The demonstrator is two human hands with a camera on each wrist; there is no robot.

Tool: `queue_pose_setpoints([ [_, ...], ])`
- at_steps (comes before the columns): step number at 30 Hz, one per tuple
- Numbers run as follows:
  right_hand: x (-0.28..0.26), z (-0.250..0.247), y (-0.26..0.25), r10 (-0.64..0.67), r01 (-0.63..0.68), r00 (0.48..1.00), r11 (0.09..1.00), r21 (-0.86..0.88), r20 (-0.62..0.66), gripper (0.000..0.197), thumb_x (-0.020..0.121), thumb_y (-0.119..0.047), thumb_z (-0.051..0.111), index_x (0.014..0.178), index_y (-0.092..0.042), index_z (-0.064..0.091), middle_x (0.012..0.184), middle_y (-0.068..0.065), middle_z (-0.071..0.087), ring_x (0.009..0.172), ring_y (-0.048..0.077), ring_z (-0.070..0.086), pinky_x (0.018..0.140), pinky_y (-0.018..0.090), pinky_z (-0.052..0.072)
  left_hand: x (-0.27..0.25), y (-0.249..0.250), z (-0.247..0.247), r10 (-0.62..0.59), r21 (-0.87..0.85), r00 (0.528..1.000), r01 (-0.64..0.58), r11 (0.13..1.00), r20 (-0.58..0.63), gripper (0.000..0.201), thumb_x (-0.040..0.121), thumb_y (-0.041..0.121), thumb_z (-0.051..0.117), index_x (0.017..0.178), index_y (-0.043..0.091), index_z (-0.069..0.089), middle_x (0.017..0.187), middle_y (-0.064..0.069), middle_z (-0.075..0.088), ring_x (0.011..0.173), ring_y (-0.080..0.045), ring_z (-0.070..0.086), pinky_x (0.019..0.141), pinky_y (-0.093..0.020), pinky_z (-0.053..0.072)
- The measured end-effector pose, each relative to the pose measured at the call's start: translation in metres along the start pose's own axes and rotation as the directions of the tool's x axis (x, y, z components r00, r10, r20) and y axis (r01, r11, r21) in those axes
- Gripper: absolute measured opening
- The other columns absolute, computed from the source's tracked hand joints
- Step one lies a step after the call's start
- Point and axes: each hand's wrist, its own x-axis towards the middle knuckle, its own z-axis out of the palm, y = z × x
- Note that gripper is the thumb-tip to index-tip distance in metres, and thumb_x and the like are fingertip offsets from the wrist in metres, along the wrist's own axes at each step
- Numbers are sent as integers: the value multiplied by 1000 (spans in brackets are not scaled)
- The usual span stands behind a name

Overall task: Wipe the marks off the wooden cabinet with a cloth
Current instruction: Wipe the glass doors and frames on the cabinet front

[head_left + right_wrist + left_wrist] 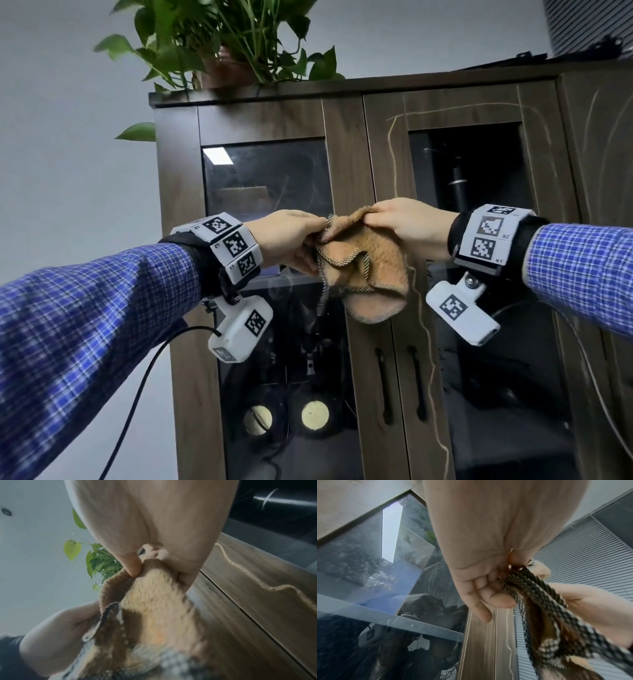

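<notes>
We see both hands raised in front of the wooden cabinet (346,144), sharing 1 tan fleecy cloth (366,270) between them. The left hand (291,240) has its fingers curled around the cloth's checked, corded edge, bunching it against the palm, as the left wrist view shows. The right hand (407,229) pinches the upper fold between thumb and fingers, and the rest of the cloth sags below in loose folds. The cloth hangs in front of the seam between the 2 glass-paned doors; we cannot tell whether it touches the wood. Pale chalk-like marks (394,150) run along the right door's frame. A potted plant (226,44) stands on the cabinet's top.
</notes>
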Motion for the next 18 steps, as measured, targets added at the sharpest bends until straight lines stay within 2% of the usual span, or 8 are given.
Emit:
queue_pose_setpoints([
  [2, 1, 2, -6, -12, 12, 1000, 1000, -11, -22, 29, 99, -15, 50, 115, 8, 59, 114, 27, 64, 102, 33, 64, 97, 49, 49, -3, 3, 0, -29, -37, 995, 32, 999, 93, 50, 96, 41, 43, 119, 0, 62, 110, -28, 68, 87, -35, 66, 87, -45, 57],
  [4, 3, 1, -10, -16, 14, 999, 998, -61, -29, 29, 99, -16, 50, 112, 8, 59, 101, 22, 65, 91, 26, 63, 82, 39, 53, -9, 5, 2, -16, -30, 991, 20, 999, 136, 44, 82, 42, 53, 106, 8, 66, 101, -16, 73, 91, -28, 68, 97, -46, 54],
  [6, 5, 2, -11, -24, 20, 999, 994, -106, -31, 27, 99, -19, 50, 109, 3, 61, 94, 14, 64, 84, 20, 63, 68, 28, 52, -13, 3, 4, 72, 26, 992, -75, 997, 107, 22, 87, 28, 67, 97, 10, 66, 94, -10, 71, 91, -23, 68, 102, -46, 53],
  [8, 7, 2, -12, -47, 43, 998, 996, -83, -48, 22, 98, -20, 52, 102, -2, 64, 90, 9, 63, 81, 16, 61, 66, 25, 51, -12, 1, 5, 151, 49, 988, -151, 987, 19, 3, 92, 7, 68, 94, 7, 66, 91, -15, 67, 85, -24, 66, 102, -49, 52],
  [11, 4, 2, -11, -62, 62, 998, 998, 5, -26, 15, 97, -22, 55, 87, -11, 61, 81, 5, 57, 77, 15, 55, 67, 25, 45, -7, 1, 1, 155, -5, 983, -157, 988, -102, 10, 94, 8, 62, 85, 7, 67, 79, -17, 66, 71, -23, 63, 90, -45, 54],
  [14, 0, -2, -4, -55, 50, 996, 996, 67, 70, 18, 96, -24, 57, 101, -7, 59, 98, 12, 59, 92, 21, 56, 83, 35, 44, -1, 4, -6, 137, -104, 983, -150, 983, -123, 23, 93, 14, 61, 71, 11, 65, 66, -14, 60, 58, -23, 58, 71, -39, 51],
  [16, -5, -3, 1, -31, 21, 988, 997, 69, 148, 35, 92, -29, 64, 112, 0, 59, 108, 13, 63, 99, 24, 55, 86, 37, 41, -1, 8, -7, 100, -187, 990, -118, 975, -102, 20, 99, 13, 57, 82, 6, 64, 68, -12, 58, 54, -21, 59, 63, -34, 55],
  [18, -8, -4, 6, 13, -26, 967, 998, 50, 254, 54, 80, -32, 76, 119, 1, 59, 118, 18, 64, 105, 31, 51, 86, 39, 38, -3, 12, -4, 68, -196, 994, -83, 977, -82, 19, 102, 17, 54, 89, 5, 61, 70, -10, 60, 52, -17, 60, 52, -27, 54],
])
